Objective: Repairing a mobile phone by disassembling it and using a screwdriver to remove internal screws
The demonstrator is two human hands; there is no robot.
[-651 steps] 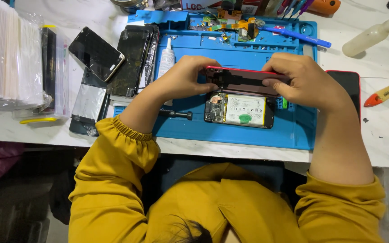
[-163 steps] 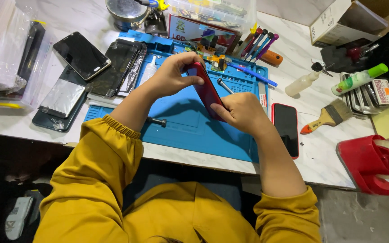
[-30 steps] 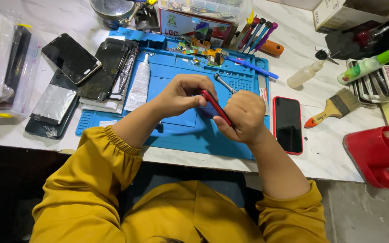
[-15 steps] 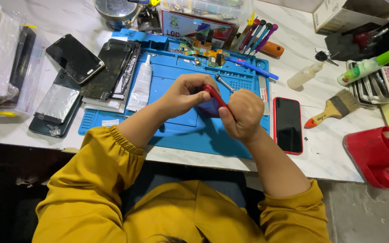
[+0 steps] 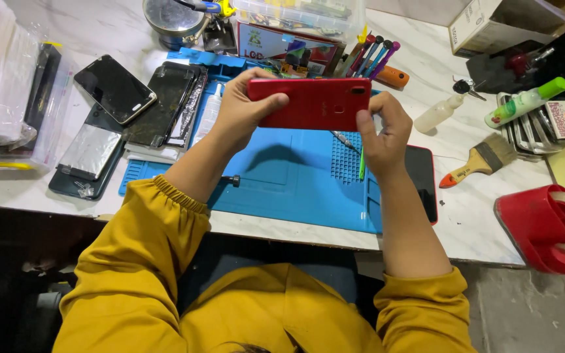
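Observation:
I hold a red phone (image 5: 315, 103) flat and level above the blue work mat (image 5: 282, 176), its red back facing up. My left hand (image 5: 240, 108) grips its left end, thumb on top. My right hand (image 5: 380, 134) grips its right end, fingers pinching the corner. Both sleeves are mustard yellow.
A second phone with a red rim (image 5: 423, 180) lies at the mat's right edge. Dark phones and screen panels (image 5: 116, 88) lie at left. A paintbrush (image 5: 482, 163), squeeze bottles (image 5: 436, 114), screwdrivers (image 5: 371, 59), a parts box (image 5: 295, 19) and a red tape dispenser (image 5: 544, 222) stand around.
The red phone was held on edge close to the mat between both hands; now it is raised and turned flat, back side up, with a hand at each end.

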